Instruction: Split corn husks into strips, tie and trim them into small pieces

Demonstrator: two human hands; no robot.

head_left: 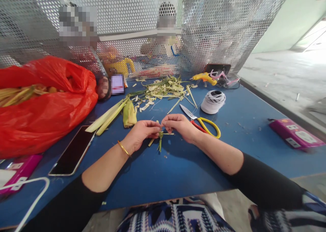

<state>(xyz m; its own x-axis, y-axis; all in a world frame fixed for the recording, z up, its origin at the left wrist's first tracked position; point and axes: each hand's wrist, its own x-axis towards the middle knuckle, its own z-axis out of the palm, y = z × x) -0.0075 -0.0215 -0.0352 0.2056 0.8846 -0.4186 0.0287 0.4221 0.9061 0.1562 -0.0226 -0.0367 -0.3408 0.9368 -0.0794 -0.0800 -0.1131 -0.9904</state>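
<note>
My left hand (142,133), with a gold bangle at the wrist, pinches a small knotted bundle of green leaf strips (160,135) near the middle of the table. Strips of the bundle stick out below and to the right. Close against it, my right hand (179,126) has its thumb and forefinger pressed together. What lies between those fingertips is too small to tell. Just beyond my right hand rest open scissors (207,125) with red and yellow handles. A spool of white thread (213,101) stands behind them.
Leaf scraps (165,89) and a cut stalk (129,114) lie further back on the blue table (152,177). A red plastic bag (84,86) and a phone (71,150) are at left. A yellow glue gun (205,78), glasses (226,77) and a purple packet (295,133) lie right.
</note>
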